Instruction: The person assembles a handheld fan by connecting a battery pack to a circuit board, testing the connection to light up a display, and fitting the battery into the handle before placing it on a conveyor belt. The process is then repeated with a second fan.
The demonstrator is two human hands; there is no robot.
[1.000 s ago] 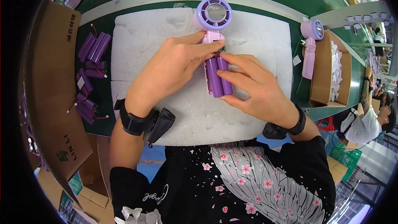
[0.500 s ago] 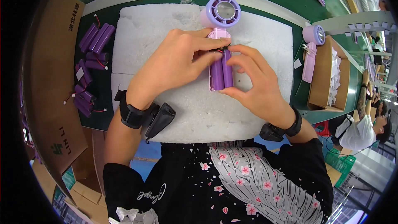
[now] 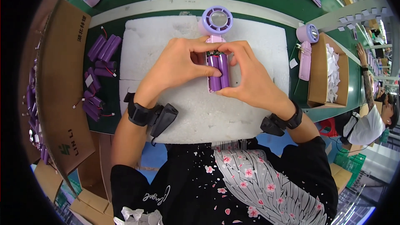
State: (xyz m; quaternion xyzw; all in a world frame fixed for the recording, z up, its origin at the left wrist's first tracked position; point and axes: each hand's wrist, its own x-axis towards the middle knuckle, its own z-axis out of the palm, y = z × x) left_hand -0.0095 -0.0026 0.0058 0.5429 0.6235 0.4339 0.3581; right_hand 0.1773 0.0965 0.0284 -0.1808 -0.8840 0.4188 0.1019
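Note:
A handheld fan (image 3: 217,20) with a purple round head lies face up on a white foam board (image 3: 183,121), its pink handle pointing toward me. Inside the uncovered handle sits a pack of two purple battery cells (image 3: 215,84). My left hand (image 3: 177,60) grips the handle from the left, its thumb pressed on the cells and its index finger across the handle's upper end. My right hand (image 3: 256,77) spans the pack, thumb at its near end and index finger at its far end. Small wires and a green circuit part show under the fingertips, partly hidden.
Several purple battery packs (image 3: 109,48) with wires lie left of the board, beside a tall cardboard box (image 3: 68,87). On the right are a pink-handled fan (image 3: 305,56) and a carton (image 3: 344,79) of white pieces. More fans rest at the back; another person (image 3: 366,125) is at far right.
My left thumb has come down onto the cells. My right index finger has moved up to the handle's top, meeting the left fingertips. The whole view has shifted slightly.

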